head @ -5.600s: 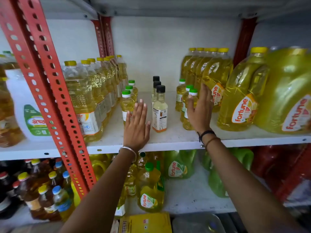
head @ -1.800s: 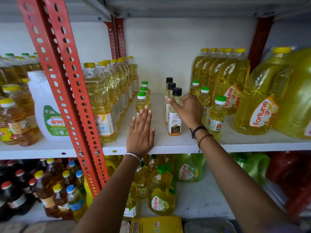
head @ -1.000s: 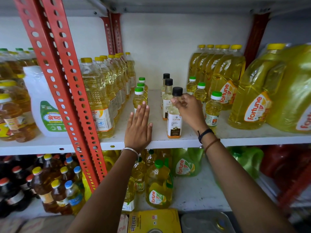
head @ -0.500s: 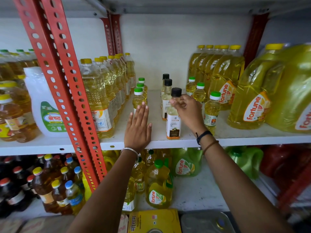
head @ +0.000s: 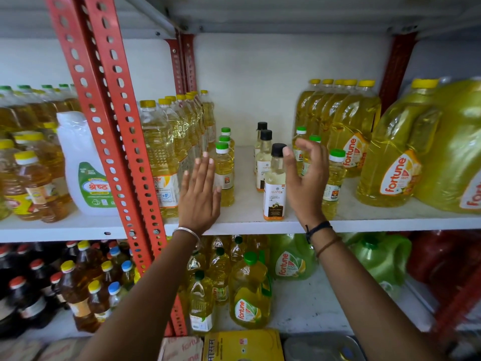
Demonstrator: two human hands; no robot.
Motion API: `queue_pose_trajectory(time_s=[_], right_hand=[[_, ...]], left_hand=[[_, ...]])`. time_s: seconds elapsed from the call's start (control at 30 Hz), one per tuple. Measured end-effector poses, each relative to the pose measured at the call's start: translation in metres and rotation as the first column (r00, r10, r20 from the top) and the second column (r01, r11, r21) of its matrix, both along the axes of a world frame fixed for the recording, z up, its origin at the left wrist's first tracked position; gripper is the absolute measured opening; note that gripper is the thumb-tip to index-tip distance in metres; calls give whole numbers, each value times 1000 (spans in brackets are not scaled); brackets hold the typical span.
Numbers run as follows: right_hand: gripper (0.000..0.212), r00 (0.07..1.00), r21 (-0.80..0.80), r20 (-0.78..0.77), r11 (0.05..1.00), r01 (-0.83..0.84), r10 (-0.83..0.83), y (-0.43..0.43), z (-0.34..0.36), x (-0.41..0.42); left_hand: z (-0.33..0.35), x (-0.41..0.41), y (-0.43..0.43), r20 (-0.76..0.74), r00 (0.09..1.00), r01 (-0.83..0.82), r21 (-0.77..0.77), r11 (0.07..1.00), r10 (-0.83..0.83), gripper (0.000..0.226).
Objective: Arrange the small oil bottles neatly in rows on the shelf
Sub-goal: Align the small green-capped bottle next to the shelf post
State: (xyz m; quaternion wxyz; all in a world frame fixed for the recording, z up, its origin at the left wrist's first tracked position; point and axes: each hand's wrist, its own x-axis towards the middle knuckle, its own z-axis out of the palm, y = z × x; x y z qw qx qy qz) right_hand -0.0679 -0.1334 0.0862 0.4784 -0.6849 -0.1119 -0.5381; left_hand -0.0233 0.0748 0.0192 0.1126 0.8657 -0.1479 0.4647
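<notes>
On the white shelf (head: 247, 225) three small black-capped oil bottles stand in a line running back; the front one (head: 274, 188) is near the shelf edge. A row of small green-capped bottles (head: 224, 175) stands to their left, and another green-capped row (head: 334, 178) to their right. My left hand (head: 199, 196) lies flat and open on the shelf, beside the left row's front bottle. My right hand (head: 305, 183) hovers open just right of the front black-capped bottle, fingers spread, holding nothing.
Tall yellow-capped oil bottles (head: 161, 157) line the left side beside a red perforated upright (head: 122, 142). Large Fortune oil jugs (head: 390, 162) fill the right. The lower shelf holds more oil bottles (head: 250, 295) and green jugs (head: 382, 259).
My right hand has let go of the front black-capped bottle and opened beside it. The bottle now stands alone near the shelf edge. My left hand has stayed flat on the shelf.
</notes>
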Motion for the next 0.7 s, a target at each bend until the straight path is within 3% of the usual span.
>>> queue_pose_trajectory(time_s=[0.1, 0.2, 0.3, 0.37, 0.43, 0.57, 0.7], right_hand=[[25, 994, -47, 89, 997, -65, 69, 23, 8, -2], [23, 987, -94, 24, 983, -158, 161, 49, 10, 5], [20, 970, -136, -190, 974, -180, 153, 74, 9, 20], [30, 903, -149, -411, 967, -206, 129, 85, 8, 34], [38, 840, -133, -524, 960, -246, 142, 96, 9, 49], [39, 773, 20, -564, 940, -340, 291, 106, 10, 69], [31, 810, 37, -528, 959, -279, 256, 106, 3, 76]], left_hand=[[13, -2, 29, 34, 995, -96, 32, 995, 95, 61], [17, -2, 52, 51, 984, -173, 79, 982, 169, 60], [16, 0, 63, 84, 982, -185, 185, 965, 172, 59], [15, 2, 65, 105, 980, -189, 215, 958, 170, 59], [13, 3, 67, 121, 976, -203, 230, 952, 179, 59], [10, 6, 69, 148, 972, -211, 230, 950, 181, 59], [9, 6, 70, 174, 971, -201, 222, 954, 164, 59]])
